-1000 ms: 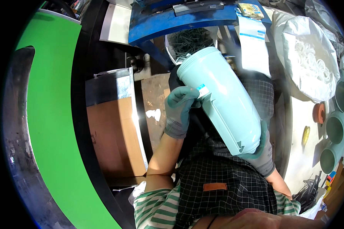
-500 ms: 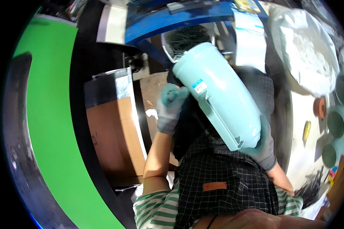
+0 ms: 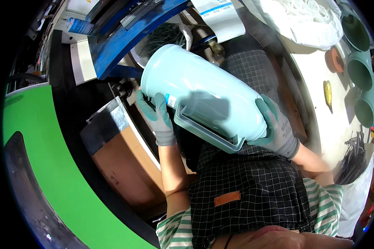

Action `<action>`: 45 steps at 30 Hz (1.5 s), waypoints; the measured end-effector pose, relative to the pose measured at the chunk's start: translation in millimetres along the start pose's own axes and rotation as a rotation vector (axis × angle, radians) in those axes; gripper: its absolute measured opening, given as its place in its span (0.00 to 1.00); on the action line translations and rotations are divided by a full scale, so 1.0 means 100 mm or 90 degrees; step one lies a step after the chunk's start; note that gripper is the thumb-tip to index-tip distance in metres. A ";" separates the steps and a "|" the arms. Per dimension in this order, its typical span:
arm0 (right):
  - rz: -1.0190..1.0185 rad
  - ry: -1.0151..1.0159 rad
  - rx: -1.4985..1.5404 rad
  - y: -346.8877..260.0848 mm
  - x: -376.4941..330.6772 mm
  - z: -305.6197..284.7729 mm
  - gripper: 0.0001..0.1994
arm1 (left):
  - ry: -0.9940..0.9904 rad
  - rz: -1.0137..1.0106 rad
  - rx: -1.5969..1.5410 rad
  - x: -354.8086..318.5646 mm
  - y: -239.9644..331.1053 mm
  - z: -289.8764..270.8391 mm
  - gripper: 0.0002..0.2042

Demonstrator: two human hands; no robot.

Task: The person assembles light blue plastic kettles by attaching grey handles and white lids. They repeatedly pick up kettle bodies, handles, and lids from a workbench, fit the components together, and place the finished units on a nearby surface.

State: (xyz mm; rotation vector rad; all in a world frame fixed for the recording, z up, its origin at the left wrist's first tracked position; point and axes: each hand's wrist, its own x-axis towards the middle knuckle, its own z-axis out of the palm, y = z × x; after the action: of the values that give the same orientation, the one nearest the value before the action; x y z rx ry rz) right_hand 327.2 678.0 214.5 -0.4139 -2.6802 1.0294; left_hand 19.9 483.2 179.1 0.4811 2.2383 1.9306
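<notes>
A large pale blue-green plastic pitcher [image 3: 203, 79] lies tilted on its side in front of my body, its wide end to the upper left. Its long handle [image 3: 207, 133] faces toward me, with a small blue-and-white sticker [image 3: 170, 100] near the handle's upper end. My left hand [image 3: 157, 114], in a grey-and-green glove, grips the wide end, thumb beside the sticker and fingers partly behind the rim. Around the narrower end closes my gloved right hand [image 3: 276, 124]. A shadow falls across the pitcher's middle.
A green belt [image 3: 58, 174] curves along the left, beside an open cardboard box [image 3: 124, 166]. Ahead, a blue bench [image 3: 124, 47] carries a hanging label strip [image 3: 220, 18]. On the right table [image 3: 309, 74] are a white bag [image 3: 286, 23], a brown-orange roll [image 3: 334, 60] and green containers [image 3: 358, 71].
My left hand has gone from beside the pitcher to gripping its wide end. The pitcher has tipped further left, its handle now turned more to view. The whole view has swung.
</notes>
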 end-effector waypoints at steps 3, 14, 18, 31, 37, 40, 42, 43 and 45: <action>0.037 0.006 0.014 0.01 -0.04 0.02 0.61 | 0.003 0.047 0.061 0.01 -0.18 -0.09 0.32; 0.050 0.063 -0.062 0.00 -0.15 -0.08 0.57 | 0.047 0.197 0.249 0.24 0.14 0.31 0.19; 0.135 0.097 0.468 0.24 -0.04 -0.30 0.68 | -0.038 0.270 0.056 0.91 0.87 0.29 0.14; 0.083 0.414 0.783 0.12 0.84 -1.33 0.42 | -0.036 0.538 0.846 2.35 1.90 1.42 0.31; 0.109 0.404 0.600 0.13 1.20 -1.71 0.34 | 0.068 0.858 0.578 0.61 1.58 0.68 0.14; 0.125 0.287 0.681 0.13 1.72 -1.73 0.31 | 0.024 0.882 0.512 0.10 1.47 0.12 0.13; 0.121 0.171 0.779 -0.27 2.14 -1.52 0.31 | -0.050 0.863 0.470 -0.22 1.35 -0.17 0.13; 0.070 0.114 0.804 -0.39 2.28 -1.54 0.32 | -0.080 0.878 0.407 -0.26 1.33 -0.17 0.12; -0.007 0.026 0.879 -0.45 2.83 -1.08 0.34 | -0.168 0.831 0.361 -0.41 1.31 -0.17 0.12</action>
State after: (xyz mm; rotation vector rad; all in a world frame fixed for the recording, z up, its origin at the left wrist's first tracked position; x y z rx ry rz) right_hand 90.8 810.1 357.4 -0.0965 -1.3442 2.3797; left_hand 71.8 469.8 306.8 2.5581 2.3994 1.2086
